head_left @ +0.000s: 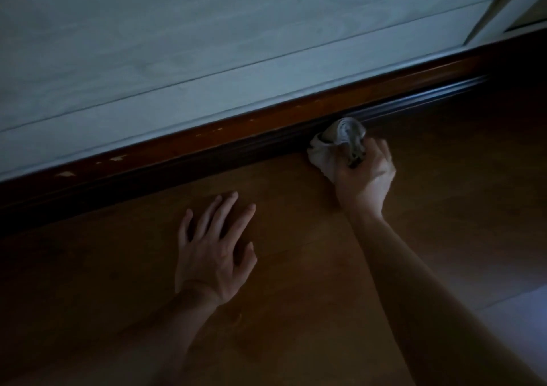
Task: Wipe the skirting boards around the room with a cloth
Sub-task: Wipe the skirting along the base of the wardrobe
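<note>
The right hand (pixel 365 175) grips the cloth (pixel 334 146), fingers curled round a bunched wad with loose folds spilling toward the wall (pixel 177 45). The cloth sits at the foot of the skirting (pixel 207 151) and touches its lower moulding, just where the board meets the floor (pixel 296 267). Bunching makes a firm pad. I judge that this lets the hand press into the grooves of the moulding rather than skim over them. The arm reaches in from the lower right, which suits a stroke along the board.

The left hand (pixel 213 255) holds nothing. It lies flat on the floor with fingers straight and spread, near the skirting but apart from it, well left of the cloth. It probably props up a low, leaning posture.

The skirting runs diagonally from lower left to upper right, with a reddish top band that shows pale chips toward the left.

Limits of view:
- The room is dim and the lower moulding is nearly black, so wiped and unwiped lengths cannot be told apart.
- The right fingertips are buried in the cloth.
- Whether the cloth is damp cannot be told.
- The skirting is cut off at the left edge and fades into shadow on the right.
- A pale frame (pixel 503 0) at the upper right is cropped and unidentifiable.
</note>
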The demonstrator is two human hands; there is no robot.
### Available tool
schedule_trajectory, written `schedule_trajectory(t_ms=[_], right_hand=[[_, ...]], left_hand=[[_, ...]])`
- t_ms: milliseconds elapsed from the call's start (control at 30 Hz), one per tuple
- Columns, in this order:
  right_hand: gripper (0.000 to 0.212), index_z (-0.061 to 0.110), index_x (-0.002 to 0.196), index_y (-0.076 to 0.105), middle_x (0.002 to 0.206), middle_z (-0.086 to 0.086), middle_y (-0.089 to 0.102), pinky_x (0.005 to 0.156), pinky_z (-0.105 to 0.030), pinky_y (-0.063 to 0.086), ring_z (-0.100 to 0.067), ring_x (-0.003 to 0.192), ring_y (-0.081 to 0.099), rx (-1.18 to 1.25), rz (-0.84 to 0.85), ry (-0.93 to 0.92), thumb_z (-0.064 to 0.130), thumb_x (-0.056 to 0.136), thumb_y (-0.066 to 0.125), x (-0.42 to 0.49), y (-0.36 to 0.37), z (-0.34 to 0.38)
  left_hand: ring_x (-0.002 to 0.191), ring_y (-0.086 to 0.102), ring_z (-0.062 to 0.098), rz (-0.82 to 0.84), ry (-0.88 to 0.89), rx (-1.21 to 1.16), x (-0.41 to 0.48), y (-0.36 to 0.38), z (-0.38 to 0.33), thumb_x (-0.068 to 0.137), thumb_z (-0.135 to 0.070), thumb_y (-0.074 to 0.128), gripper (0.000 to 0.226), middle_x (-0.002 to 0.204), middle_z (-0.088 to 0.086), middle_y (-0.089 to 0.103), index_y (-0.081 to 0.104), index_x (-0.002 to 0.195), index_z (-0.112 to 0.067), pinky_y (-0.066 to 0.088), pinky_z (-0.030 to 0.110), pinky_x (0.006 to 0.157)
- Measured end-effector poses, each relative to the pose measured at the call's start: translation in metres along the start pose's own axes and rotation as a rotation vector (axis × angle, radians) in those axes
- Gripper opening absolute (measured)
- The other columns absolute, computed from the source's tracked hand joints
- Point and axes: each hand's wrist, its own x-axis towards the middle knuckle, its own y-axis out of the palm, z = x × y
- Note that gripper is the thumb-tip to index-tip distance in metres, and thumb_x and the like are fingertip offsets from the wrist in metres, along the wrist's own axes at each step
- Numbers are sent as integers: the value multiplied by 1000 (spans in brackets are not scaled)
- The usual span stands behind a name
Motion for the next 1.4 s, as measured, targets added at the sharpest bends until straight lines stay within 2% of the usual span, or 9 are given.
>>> schedule_trajectory(t_ms=[133,233,400,533,733,867,1033,1233,1400], right_hand=[[16,5,93,62,93,-3,54,68,-28,43,-10,77,46,8,13,27,17,83,64,6,-5,-6],[40,7,97,63,95,-1,55,65,-19,42,-7,78,47,80,145,-96,43,82,57,-2,-3,3],[17,4,98,63,98,-5,56,64,-12,33,-9,77,46,26,25,-5,15,85,66,-2,2,-3],[17,5,102,63,102,-4,57,71,-22,43,-11,83,51,9,104,-93,14,87,67,-3,-1,-1],[20,4,104,63,106,-7,57,75,-24,34,-11,88,47,-50,-75,91,16,88,62,36,-30,-35],[21,6,102,64,101,-1,55,72,-20,33,-8,85,47,-75,42,-28,23,89,65,38,-28,-39],[17,6,98,63,101,-5,57,65,-9,35,-7,81,44,-58,-21,53,19,87,63,29,-20,-30],[55,6,99,66,102,-4,61,75,-34,50,-18,89,58,129,140,-89,55,77,52,-32,17,32],[39,11,104,65,104,1,59,75,-37,52,-15,89,58,133,235,-196,40,82,78,-60,44,52]], left_hand=[[150,21,17,0,-14,0,1,0,-2,92,-56,35,60,165,-8,21,32,151,-46,13,57,118],[150,22,18,4,-26,-18,1,-3,-4,91,-55,35,60,164,-8,23,34,150,-45,15,58,118],[152,18,17,36,-42,-35,-1,-9,-7,92,-58,26,60,165,-9,22,31,151,-47,13,57,120],[152,14,14,41,-53,-52,-1,-12,-10,92,-59,21,63,166,-10,19,31,152,-47,10,55,122],[153,14,16,49,-63,-65,-2,-15,-12,91,-61,17,65,166,-9,19,29,153,-47,11,57,121],[152,16,17,43,-65,-58,-2,-15,-12,91,-61,18,65,166,-8,20,31,152,-46,11,56,121],[148,23,22,36,-75,-56,-1,-12,-10,90,-59,26,62,161,-5,31,39,149,-45,14,56,120],[143,31,21,-31,-61,-51,-4,-7,-6,88,-54,39,57,154,-6,40,45,144,-43,20,56,118],[142,37,22,-78,-41,-57,-4,-6,-5,88,-50,40,57,151,-3,45,49,143,-38,23,57,118]])
